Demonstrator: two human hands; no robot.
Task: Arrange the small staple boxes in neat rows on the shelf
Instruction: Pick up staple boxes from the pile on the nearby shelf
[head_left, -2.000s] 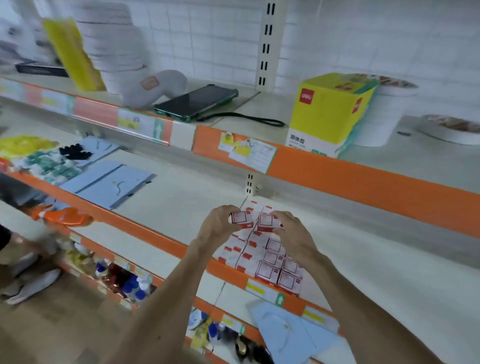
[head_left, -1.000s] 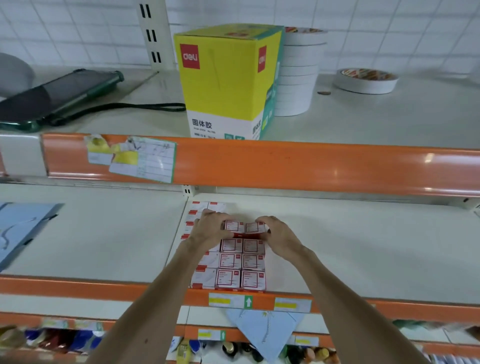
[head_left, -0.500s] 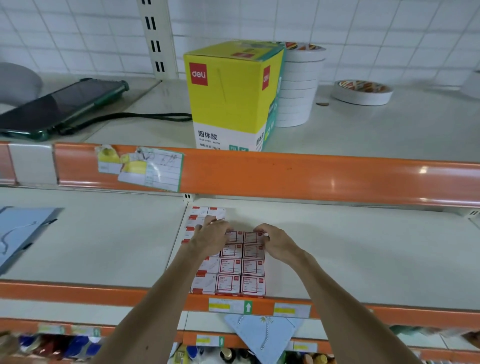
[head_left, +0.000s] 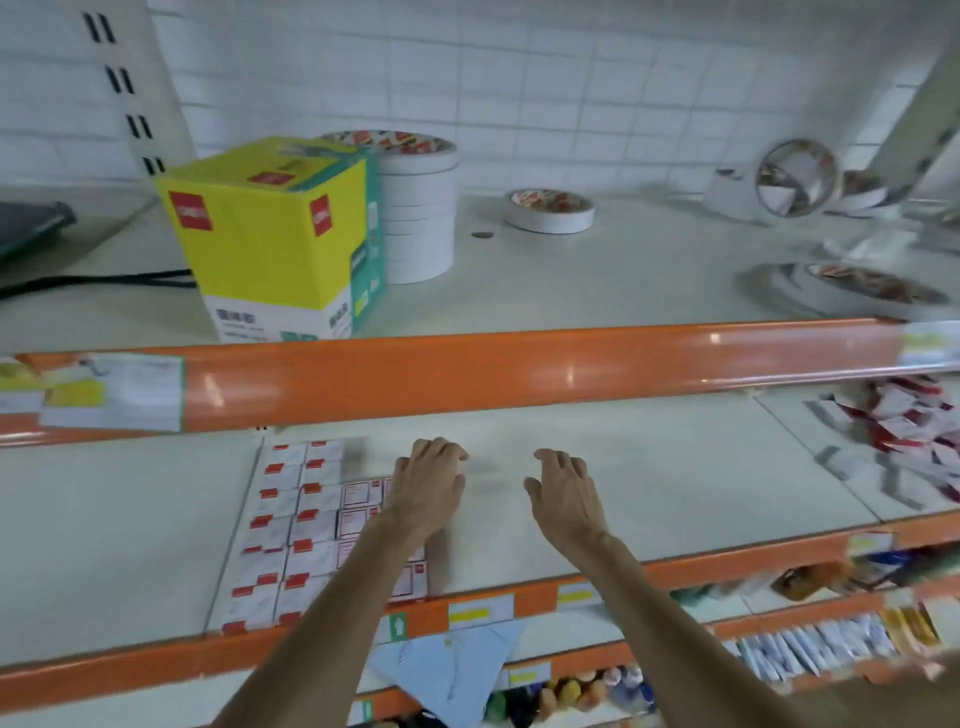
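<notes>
- Head camera view, looking down at a shop shelf unit against a white tiled wall; the edges of the picture are blurred.
- A yellow carton (head_left: 260, 234) stands on the upper shelf and serves here as the landmark.
- Just to the right of the carton, touching or nearly touching it, is a stack of white tape rolls (head_left: 421, 208). A single tape roll (head_left: 550, 210) lies flat further right.
- An orange rail (head_left: 519, 369) runs along the shelf edge directly in front of the carton.
- One level below the carton is the middle shelf (head_left: 675, 478), pale and flat.
- The rows of staple boxes (head_left: 291, 525) sit straight below the carton on that shelf, packed side by side from the front edge toward the back.
- The left hand (head_left: 428, 483) is below and right of the carton, over the right edge of the rows. Its fingers are loosely bent and hold nothing; I cannot tell whether it touches the boxes.
- The right hand (head_left: 563, 491) is further right of the carton, over bare shelf, apart from the left hand. Its fingers are spread and relaxed, holding nothing.
- A loose pile of staple boxes (head_left: 914, 431) lies far right of the carton on the same middle shelf, well apart from both hands.
- A blue folder (head_left: 447, 670) shows on the shelf lower still, below the carton.
</notes>
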